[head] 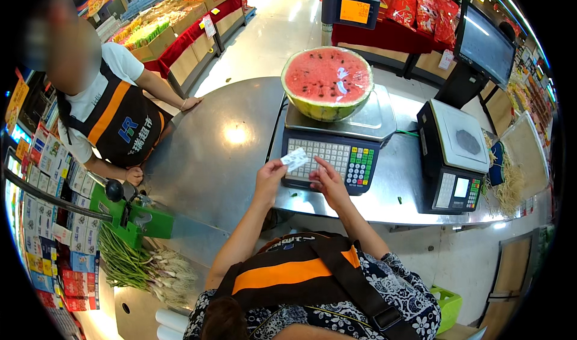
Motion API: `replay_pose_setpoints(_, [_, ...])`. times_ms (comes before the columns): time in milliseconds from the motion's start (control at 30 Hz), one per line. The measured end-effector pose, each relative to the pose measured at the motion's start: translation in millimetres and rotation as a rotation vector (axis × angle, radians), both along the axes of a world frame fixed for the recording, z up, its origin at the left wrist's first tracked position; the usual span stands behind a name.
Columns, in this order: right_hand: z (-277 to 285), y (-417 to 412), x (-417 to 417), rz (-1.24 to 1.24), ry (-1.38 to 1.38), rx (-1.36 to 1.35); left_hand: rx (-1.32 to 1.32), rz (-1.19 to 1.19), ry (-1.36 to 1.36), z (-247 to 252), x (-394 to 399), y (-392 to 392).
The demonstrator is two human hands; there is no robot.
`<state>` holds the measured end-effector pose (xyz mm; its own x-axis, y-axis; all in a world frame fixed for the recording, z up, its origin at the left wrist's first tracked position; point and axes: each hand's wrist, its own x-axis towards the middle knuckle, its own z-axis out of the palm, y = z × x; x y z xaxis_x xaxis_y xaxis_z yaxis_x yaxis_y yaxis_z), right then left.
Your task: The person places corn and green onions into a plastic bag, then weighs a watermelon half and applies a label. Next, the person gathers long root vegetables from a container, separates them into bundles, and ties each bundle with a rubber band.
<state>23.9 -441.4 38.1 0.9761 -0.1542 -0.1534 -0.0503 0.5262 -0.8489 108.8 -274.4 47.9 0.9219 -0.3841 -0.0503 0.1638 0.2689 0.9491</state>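
A halved watermelon (327,81), cut face up under shiny clear film, rests on the metal platform (383,114) of a label-printing scale. Between the thumb and fingers of my left hand (269,178) is a small white printed label (295,159), held above the left part of the scale's keypad (331,160). My right hand (330,182) hovers over the keypad just right of the label, fingers apart and holding nothing. The scale's raised display (354,11) is lit orange behind the watermelon.
A person in an apron (119,110) stands at the left, one hand on the metal counter (212,128). A green clamp-like device (130,218) and scallions (144,263) are at lower left. A second scale (455,155), a monitor (487,42) and a foam box (525,146) stand right.
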Motion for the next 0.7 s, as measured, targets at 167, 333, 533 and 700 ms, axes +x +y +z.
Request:
replay_pose_setpoints(167, [-34, 3, -20, 0.031, -0.081, -0.680, -0.245, 0.136, 0.113, 22, 48, 16])
replay_pose_setpoints(333, [-77, 1, -19, 0.099, -0.461, -1.285, -0.251, 0.153, 0.021, 52, 105, 13])
replay_pose_setpoints(533, [-82, 3, -16, 0.088, -0.358, -1.261, -0.041, 0.112, -0.091, 84, 157, -14])
replay_pose_setpoints(700, [-77, 2, -17, 0.052, -0.378, -1.262, 0.105, 0.112, -0.176, 111, 189, -44])
